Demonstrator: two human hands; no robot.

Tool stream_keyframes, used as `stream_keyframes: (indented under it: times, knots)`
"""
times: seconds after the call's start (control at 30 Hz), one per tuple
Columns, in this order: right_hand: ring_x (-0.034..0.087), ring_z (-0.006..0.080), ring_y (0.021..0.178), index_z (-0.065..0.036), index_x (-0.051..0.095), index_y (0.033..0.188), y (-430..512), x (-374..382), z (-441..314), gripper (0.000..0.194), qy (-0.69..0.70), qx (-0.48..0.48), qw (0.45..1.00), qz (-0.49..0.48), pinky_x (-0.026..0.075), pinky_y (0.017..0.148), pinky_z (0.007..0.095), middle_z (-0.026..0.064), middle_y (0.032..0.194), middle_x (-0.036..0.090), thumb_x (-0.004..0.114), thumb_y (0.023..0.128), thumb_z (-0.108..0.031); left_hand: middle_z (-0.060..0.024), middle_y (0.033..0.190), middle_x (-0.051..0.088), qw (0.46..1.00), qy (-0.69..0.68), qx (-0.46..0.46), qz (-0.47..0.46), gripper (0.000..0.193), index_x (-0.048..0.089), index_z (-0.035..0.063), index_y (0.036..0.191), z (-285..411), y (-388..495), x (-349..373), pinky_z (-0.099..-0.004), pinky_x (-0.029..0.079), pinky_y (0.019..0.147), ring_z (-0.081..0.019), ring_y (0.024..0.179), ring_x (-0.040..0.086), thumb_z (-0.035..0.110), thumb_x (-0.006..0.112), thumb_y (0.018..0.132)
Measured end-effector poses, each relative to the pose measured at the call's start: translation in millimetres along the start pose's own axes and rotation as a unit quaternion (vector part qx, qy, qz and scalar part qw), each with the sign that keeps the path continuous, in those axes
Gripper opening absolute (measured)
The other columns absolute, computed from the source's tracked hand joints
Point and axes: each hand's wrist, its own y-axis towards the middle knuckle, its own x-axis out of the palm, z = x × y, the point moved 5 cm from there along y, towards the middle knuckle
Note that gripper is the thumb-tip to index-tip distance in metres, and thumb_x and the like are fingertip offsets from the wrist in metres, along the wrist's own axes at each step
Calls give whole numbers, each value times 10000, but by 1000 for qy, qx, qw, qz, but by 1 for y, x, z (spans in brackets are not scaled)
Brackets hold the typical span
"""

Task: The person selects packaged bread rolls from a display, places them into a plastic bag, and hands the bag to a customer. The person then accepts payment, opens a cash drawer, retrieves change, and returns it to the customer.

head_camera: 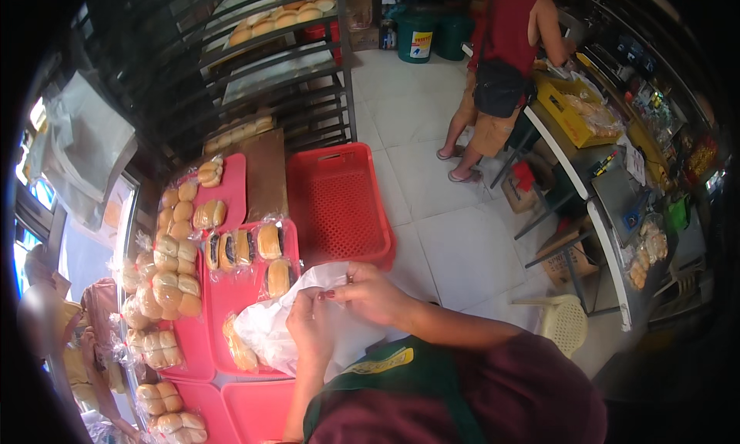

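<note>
Both my hands pinch the upper edge of a white plastic bag (269, 328), close together. My left hand (312, 322) is on the near left side and my right hand (370, 293) comes in from the right. The bag hangs over the edge of a pink tray (217, 293) and partly hides it. Wrapped filled buns (228, 250) lie at the tray's far end, with single wrapped buns (279, 277) just beyond the bag. Another wrapped bread (238, 343) touches the bag's left side. Whether the bag holds anything cannot be told.
Bagged rolls (173, 293) line the left side by the window. A red plastic crate (341, 207) stands beyond my hands, near a dark metal rack (347, 68) of bread trays. A person (503, 51) stands at a counter with a yellow crate (569, 114). A plastic stool (563, 325) is at right.
</note>
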Motion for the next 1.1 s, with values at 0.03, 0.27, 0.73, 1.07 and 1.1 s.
stream_keyframes:
  times: [0.03, 0.27, 0.73, 1.07, 1.1]
  knots:
    - [618, 124, 958, 2, 614, 1139, -7, -6, -9, 263, 14, -20, 1000, 3, 470, 838, 284, 53, 1055, 661, 618, 877, -22, -131, 794, 652, 1000, 8, 8, -13, 33, 615, 32, 902, 7, 0, 9, -333, 495, 685, -245, 712, 633, 46, 586, 906]
    - [620, 122, 970, 9, 608, 1135, -72, -68, -96, 250, 59, -51, 993, 83, 478, 849, 290, 68, 1027, 664, 641, 898, -64, -168, 863, 647, 981, 5, 151, -118, 88, 618, 36, 948, 82, 5, 114, -405, 511, 717, -345, 800, 642, 74, 620, 869]
    - [653, 177, 910, -27, 642, 1040, -203, -249, -233, 205, 167, -183, 962, 117, 492, 849, 316, 83, 967, 691, 644, 845, 34, -97, 707, 600, 969, -76, 113, -207, 64, 628, -5, 922, 183, 16, 348, -254, 459, 590, -115, 631, 558, 42, 610, 882]
    - [603, 90, 812, -39, 627, 1033, -128, -307, -298, 150, 45, -165, 970, 176, 473, 707, 243, 29, 939, 661, 673, 896, -78, -174, 758, 625, 962, -77, 132, -227, 82, 616, 0, 913, 183, 108, 416, -356, 501, 608, -329, 697, 638, 70, 576, 898]
    - [598, 88, 802, -37, 623, 1036, -116, -311, -308, 154, 15, -168, 968, 186, 471, 695, 244, 29, 934, 658, 673, 897, -82, -181, 761, 626, 962, -78, 116, -234, 87, 616, 1, 913, 178, 126, 423, -358, 501, 607, -342, 700, 635, 73, 567, 903]
